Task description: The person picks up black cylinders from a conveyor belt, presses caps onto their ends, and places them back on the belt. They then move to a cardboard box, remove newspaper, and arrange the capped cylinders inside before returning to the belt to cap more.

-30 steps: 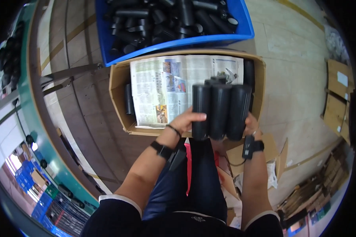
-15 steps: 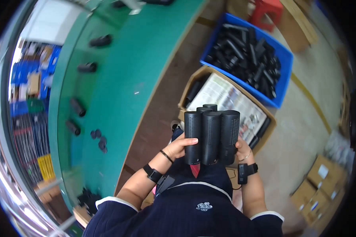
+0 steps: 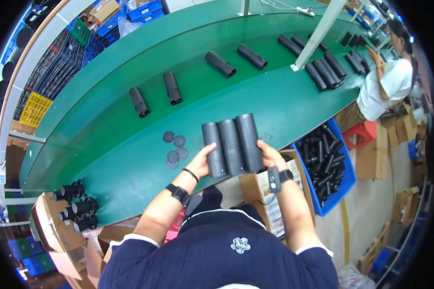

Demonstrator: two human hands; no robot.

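Between my two hands is a row of black perforated cylinders (image 3: 232,147), pressed side by side and held near the green table's front edge. Three show from above; any behind them are hidden. My left hand (image 3: 205,161) grips the left end of the row, thumb on the outer cylinder. On the opposite end, my right hand (image 3: 270,154) presses in with its thumb near the cylinder's side. Just left of the held row, several flat black discs (image 3: 179,140) lie on the green table (image 3: 125,180).
Similar black cylinders (image 3: 172,88) lie spaced along the table's far strip. A carton (image 3: 250,188) and a blue bin (image 3: 333,204) of black parts stand at right. A metal post (image 3: 318,36) rises from the table. Another person (image 3: 388,82) works at far right.
My view has turned from the carton and blue bin toward the green table. The held cylinders have come with my hands from over the carton to the table's front edge.
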